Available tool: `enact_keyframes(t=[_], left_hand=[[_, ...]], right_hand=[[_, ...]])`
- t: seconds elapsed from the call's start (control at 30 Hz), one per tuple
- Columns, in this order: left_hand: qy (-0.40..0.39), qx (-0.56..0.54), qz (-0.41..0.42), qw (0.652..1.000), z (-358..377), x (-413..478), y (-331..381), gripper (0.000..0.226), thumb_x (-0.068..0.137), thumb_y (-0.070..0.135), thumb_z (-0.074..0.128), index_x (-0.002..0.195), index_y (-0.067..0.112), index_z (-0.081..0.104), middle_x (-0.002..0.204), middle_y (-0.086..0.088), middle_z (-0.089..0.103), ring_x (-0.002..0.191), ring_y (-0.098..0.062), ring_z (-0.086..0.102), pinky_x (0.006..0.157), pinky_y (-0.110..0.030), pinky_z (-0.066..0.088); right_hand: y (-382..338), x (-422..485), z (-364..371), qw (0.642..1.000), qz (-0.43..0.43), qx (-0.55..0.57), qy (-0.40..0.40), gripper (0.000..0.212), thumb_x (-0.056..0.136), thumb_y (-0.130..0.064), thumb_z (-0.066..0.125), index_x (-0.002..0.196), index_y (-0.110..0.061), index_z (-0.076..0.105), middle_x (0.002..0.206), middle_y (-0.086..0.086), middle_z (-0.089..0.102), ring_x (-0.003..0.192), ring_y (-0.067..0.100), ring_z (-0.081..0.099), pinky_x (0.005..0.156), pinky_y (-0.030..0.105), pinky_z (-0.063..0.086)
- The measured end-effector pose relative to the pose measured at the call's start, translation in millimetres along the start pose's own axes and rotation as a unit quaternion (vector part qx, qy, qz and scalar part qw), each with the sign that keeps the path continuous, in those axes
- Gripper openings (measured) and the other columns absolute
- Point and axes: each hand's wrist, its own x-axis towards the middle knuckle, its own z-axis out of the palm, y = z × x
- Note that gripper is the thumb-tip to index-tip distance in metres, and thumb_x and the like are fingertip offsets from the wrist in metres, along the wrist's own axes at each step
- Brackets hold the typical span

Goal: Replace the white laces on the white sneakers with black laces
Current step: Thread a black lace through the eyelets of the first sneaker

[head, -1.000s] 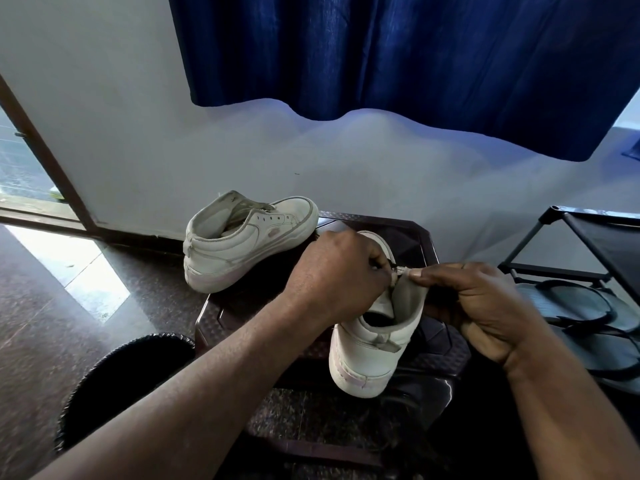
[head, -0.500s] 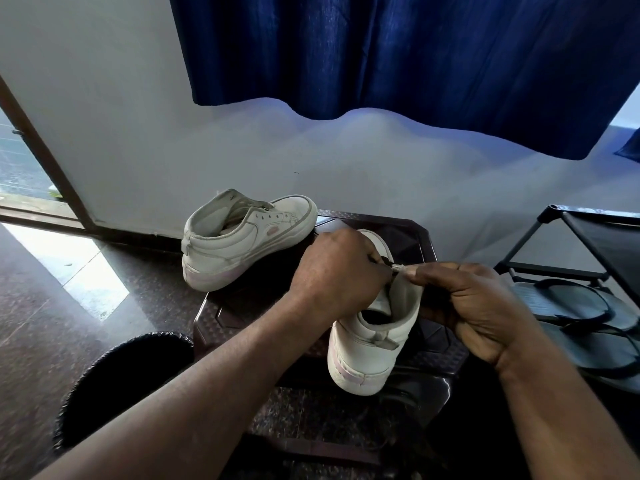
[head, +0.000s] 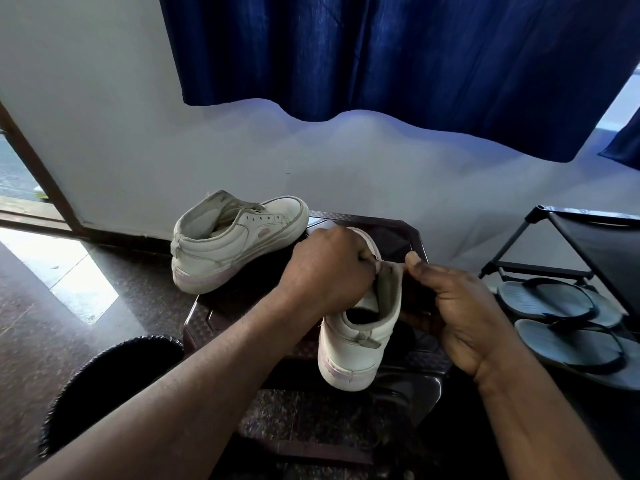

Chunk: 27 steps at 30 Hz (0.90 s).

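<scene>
**A:** Anything hidden?

**B:** Toe of the near sneaker (head: pixel 349 351), under the left hand (head: pixel 329 271). Fingers (head: pixel 363 252) clenched round its upper. Cannot tell whether any lace is held there.

**A:** And the right hand (head: pixel 460 306)?

**B:** Thumb (head: pixel 412 260) and curled fingers pinching the grey fabric tongue (head: pixel 389 289) upright.

**A:** Materials?

**B:** Smooth white uppers, pale pink rubber soles. Both on a dark embossed plastic bench (head: pixel 398 230), near one heel toward the camera. Far sneaker (head: pixel 235 244) apart from the hands, eyelets showing. Pink label (head: pixel 264 233) on its side, too small to read.
</scene>
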Motion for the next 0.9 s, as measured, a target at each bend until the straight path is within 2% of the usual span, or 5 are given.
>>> enact_keyframes(t=[0.33,0.53,0.67,0.73,0.9], left_hand=[[-0.012,-0.034,-0.019,0.999,1,-4,-2,0.020,0.090,0.043,0.065,0.081,0.030,0.076,0.078,0.009,0.071,0.084,-0.021,0.066,0.088,-0.047,0.055],[-0.006,-0.015,-0.016,1.000,0,-6,-1,0.023,0.095,0.043,0.064,0.080,0.029,0.074,0.084,0.012,0.070,0.092,-0.016,0.061,0.101,-0.048,0.044],[0.010,-0.031,-0.005,0.999,1,-6,-2,0.024,0.095,0.040,0.065,0.077,0.025,0.070,0.085,0.012,0.069,0.089,-0.012,0.060,0.098,-0.048,0.044],[0.010,-0.034,-0.003,0.999,2,-6,-2,0.024,0.094,0.038,0.065,0.075,0.024,0.069,0.084,0.011,0.069,0.087,-0.012,0.060,0.097,-0.048,0.045],[0.019,-0.042,0.000,0.999,3,-6,-1,0.019,0.091,0.037,0.068,0.078,0.024,0.071,0.084,0.010,0.065,0.085,-0.011,0.058,0.090,-0.047,0.051]], right_hand=[[24,20,12,0.983,-0.087,-0.089,0.133,0.022,0.093,0.004,0.063,0.085,-0.013,0.076,0.088,0.013,0.077,0.084,0.026,0.068,0.087,0.044,0.056],[18,25,-23,0.940,-0.112,-0.019,0.323,0.025,0.099,-0.012,0.064,0.076,-0.022,0.066,0.069,-0.001,0.060,0.061,0.014,0.052,0.063,0.029,0.045],[25,22,-29,0.916,-0.203,-0.158,0.309,0.002,0.097,-0.023,0.069,0.099,-0.023,0.068,0.090,-0.008,0.068,0.087,0.017,0.065,0.076,0.023,0.046],[27,20,-25,0.898,-0.255,-0.239,0.269,0.022,0.096,-0.036,0.068,0.116,-0.026,0.067,0.107,-0.011,0.069,0.102,0.013,0.065,0.084,0.021,0.047],[31,17,-5,0.899,-0.293,-0.308,0.105,0.034,0.087,-0.054,0.053,0.102,-0.033,0.074,0.109,-0.019,0.071,0.115,0.019,0.061,0.099,0.046,0.050]])
